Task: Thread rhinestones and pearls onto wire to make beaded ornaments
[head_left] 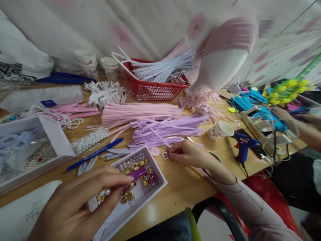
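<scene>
My left hand point(82, 201) is over a white box point(152, 201), thumb and forefinger pinched together; anything small between them is hard to make out. In the box lie pearl beads point(132, 162), gold-rimmed dark red gems point(150, 179), gold pieces and a purple strip point(138, 172). On the table just beyond the box's right corner, my right hand point(187, 153) has its fingertips closed at the edge of a small pearl ring point(165, 155). A pale pink ring point(154, 151) lies just left of it.
Pink point(140, 112) and lilac pipe cleaners point(168, 130) lie ahead, before a red basket point(157, 90). A blue glue gun point(244, 145) and paper cup point(220, 130) stand right. A blue pen point(95, 154) and another white box point(57, 137) lie left. Another person's hand point(283, 117) is far right.
</scene>
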Demonstrator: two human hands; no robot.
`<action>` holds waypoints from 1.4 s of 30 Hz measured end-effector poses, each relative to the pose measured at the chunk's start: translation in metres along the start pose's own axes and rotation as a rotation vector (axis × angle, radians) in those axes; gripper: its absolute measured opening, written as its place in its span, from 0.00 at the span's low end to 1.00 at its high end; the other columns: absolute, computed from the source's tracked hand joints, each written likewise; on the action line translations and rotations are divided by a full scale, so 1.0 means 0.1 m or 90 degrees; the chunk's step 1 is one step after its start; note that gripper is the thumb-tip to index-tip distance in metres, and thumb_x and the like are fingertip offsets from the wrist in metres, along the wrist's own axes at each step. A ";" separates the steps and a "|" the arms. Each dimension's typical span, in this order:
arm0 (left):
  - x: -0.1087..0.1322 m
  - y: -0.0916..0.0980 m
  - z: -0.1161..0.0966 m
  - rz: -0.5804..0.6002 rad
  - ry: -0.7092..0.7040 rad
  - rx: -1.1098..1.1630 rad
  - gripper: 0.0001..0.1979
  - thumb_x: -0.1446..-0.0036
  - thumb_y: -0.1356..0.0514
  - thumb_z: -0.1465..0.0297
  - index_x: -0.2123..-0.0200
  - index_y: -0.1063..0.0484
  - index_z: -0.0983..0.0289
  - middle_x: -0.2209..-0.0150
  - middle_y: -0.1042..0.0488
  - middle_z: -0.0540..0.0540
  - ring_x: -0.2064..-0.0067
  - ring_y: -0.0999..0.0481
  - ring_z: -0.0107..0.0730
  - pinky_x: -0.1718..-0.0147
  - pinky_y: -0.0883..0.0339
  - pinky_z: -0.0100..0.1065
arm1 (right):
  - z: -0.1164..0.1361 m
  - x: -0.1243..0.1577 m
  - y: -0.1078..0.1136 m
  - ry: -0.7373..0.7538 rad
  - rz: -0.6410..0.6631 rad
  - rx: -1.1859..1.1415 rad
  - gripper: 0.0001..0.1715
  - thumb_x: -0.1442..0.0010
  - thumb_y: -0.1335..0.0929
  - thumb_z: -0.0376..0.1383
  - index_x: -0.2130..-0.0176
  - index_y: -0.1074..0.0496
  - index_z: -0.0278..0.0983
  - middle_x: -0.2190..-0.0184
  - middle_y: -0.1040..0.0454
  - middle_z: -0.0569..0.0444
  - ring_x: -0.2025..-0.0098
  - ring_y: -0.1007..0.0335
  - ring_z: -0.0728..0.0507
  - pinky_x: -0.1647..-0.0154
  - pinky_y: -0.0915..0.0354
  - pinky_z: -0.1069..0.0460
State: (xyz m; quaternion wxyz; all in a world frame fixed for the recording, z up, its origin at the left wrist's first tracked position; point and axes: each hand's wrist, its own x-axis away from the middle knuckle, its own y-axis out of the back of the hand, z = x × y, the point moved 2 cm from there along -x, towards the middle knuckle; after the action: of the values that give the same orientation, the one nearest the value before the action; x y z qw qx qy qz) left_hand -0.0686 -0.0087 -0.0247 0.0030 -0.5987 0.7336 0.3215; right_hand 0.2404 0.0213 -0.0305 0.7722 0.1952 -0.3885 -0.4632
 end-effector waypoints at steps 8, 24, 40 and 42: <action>-0.01 -0.02 0.04 0.070 -0.097 -0.070 0.09 0.42 0.38 0.68 0.58 0.23 0.51 0.63 0.18 0.44 0.62 0.18 0.30 0.58 0.28 0.23 | 0.03 -0.03 0.05 -0.022 0.027 -0.019 0.09 0.43 0.35 0.34 0.71 0.27 0.35 0.80 0.25 0.57 0.80 0.29 0.49 0.78 0.38 0.57; -0.05 -0.04 -0.02 0.098 -0.110 -0.085 0.07 0.41 0.38 0.67 0.59 0.23 0.52 0.64 0.18 0.45 0.63 0.17 0.29 0.60 0.27 0.21 | 0.17 0.00 0.11 -0.035 0.034 0.098 0.16 0.40 0.37 0.33 0.77 0.29 0.36 0.80 0.22 0.55 0.79 0.28 0.48 0.75 0.39 0.56; -0.16 -0.07 -0.09 0.094 -0.152 -0.086 0.05 0.41 0.37 0.64 0.62 0.22 0.53 0.66 0.17 0.46 0.67 0.17 0.30 0.66 0.25 0.21 | 0.23 0.09 0.03 -0.005 -0.140 0.348 0.15 0.37 0.36 0.34 0.73 0.26 0.35 0.74 0.23 0.45 0.74 0.32 0.44 0.73 0.52 0.50; -0.15 -0.06 -0.09 0.082 -0.158 -0.093 0.05 0.41 0.37 0.64 0.62 0.22 0.53 0.67 0.17 0.46 0.67 0.17 0.31 0.66 0.25 0.23 | 0.24 0.12 0.05 0.009 -0.154 0.340 0.15 0.36 0.36 0.33 0.72 0.26 0.35 0.74 0.23 0.47 0.74 0.32 0.45 0.73 0.51 0.51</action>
State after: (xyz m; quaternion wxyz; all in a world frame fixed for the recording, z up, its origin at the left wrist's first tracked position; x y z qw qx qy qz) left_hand -0.0556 0.0001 -0.0148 0.0295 -0.5048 0.7389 0.4454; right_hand 0.2281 0.0146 -0.0071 0.6353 0.4400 -0.4651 -0.4319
